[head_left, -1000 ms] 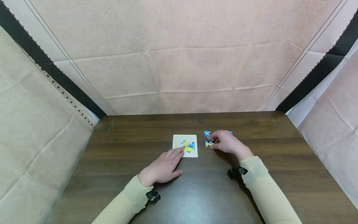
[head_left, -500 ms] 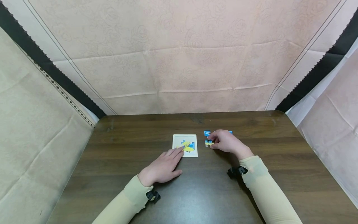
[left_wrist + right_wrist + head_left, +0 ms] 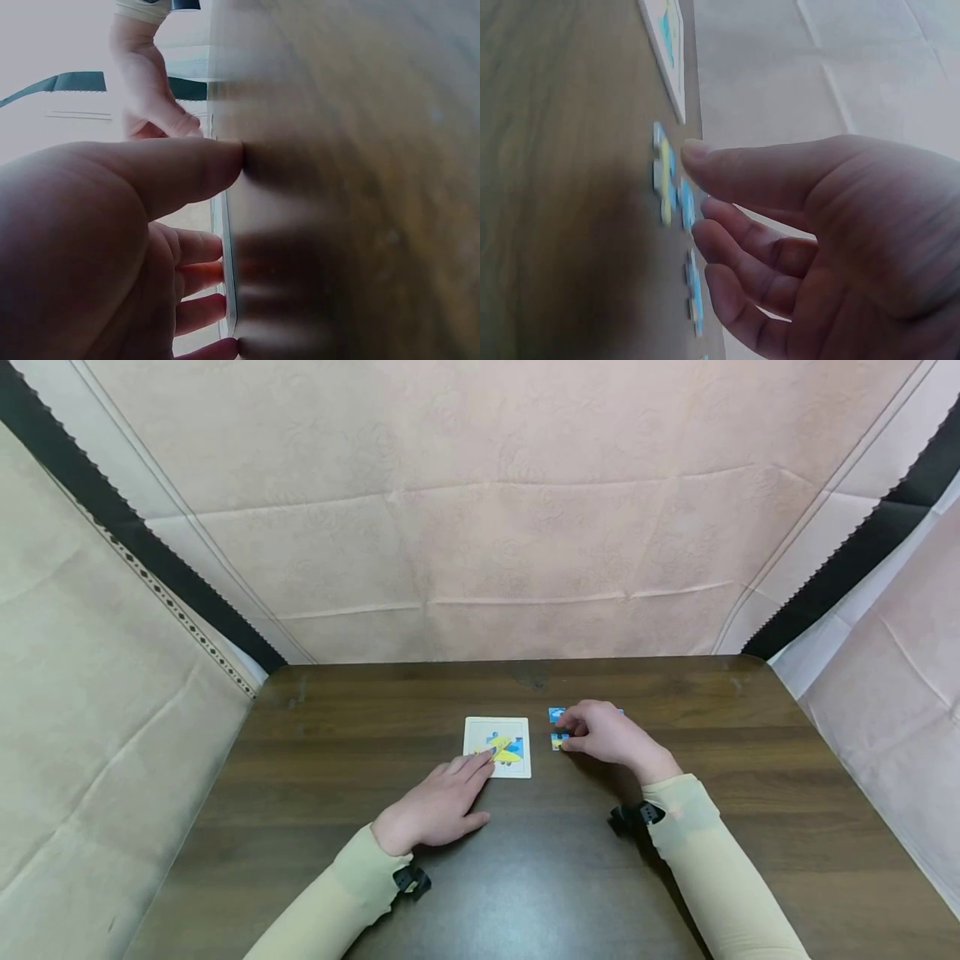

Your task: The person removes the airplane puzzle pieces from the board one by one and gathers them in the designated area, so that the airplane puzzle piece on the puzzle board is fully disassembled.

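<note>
Since before, right hand [image 3: 609, 739] edged onto the yellow-blue puzzle piece [image 3: 559, 741], grip loosely spread; no writing readable.

One puzzle board [image 3: 498, 747], two hands [image 3: 435, 806]

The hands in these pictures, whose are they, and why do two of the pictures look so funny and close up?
They belong to a person sitting at a dark brown wooden table. That person wears three small cameras. One sits on the head and looks down at everything. One sits on each wrist, so those two pictures show fingers from very near and look sideways and blurry.

On the table lies a square white puzzle board with a yellow and blue picture partly filled in. The left hand rests flat, its fingertips touching the board's near corner. Beside the board lie loose blue and yellow puzzle pieces. The right hand reaches over them with curled fingers, right at one piece; whether it pinches that piece yet is hard to tell.
</note>
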The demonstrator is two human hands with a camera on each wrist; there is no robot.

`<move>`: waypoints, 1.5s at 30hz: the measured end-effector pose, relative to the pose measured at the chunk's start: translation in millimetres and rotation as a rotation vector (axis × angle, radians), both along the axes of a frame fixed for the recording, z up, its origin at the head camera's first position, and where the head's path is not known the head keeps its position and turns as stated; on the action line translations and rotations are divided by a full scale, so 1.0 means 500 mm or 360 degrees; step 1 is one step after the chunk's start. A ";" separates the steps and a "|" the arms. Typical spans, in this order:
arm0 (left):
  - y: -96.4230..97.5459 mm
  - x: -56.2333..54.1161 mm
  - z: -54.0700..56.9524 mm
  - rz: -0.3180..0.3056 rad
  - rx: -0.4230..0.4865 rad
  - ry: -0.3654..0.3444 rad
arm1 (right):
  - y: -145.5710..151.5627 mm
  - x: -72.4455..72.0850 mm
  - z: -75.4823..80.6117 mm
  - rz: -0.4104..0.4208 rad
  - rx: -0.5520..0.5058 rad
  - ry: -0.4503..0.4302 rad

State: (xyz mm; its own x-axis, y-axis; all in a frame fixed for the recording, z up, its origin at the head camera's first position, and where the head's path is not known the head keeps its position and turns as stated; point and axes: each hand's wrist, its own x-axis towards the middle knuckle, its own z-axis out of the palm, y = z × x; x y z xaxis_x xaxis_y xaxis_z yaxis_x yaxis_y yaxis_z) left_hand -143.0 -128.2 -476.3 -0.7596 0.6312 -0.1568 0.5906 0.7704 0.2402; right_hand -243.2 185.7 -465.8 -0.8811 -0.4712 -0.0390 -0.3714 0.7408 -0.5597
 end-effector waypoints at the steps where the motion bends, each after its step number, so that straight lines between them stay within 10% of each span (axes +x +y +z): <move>1: 0.001 -0.001 -0.001 -0.0003 -0.0008 0.0001 | -0.006 0.000 0.000 0.0007 -0.0007 0.0009; 15: 0.000 -0.005 0.000 0.0014 -0.0011 -0.0054 | -0.170 -0.024 0.001 0.0238 0.0006 -0.0062; 45: 0.085 0.004 0.015 0.0014 -0.0231 0.0060 | -0.177 -0.035 -0.024 0.0174 0.0007 -0.0144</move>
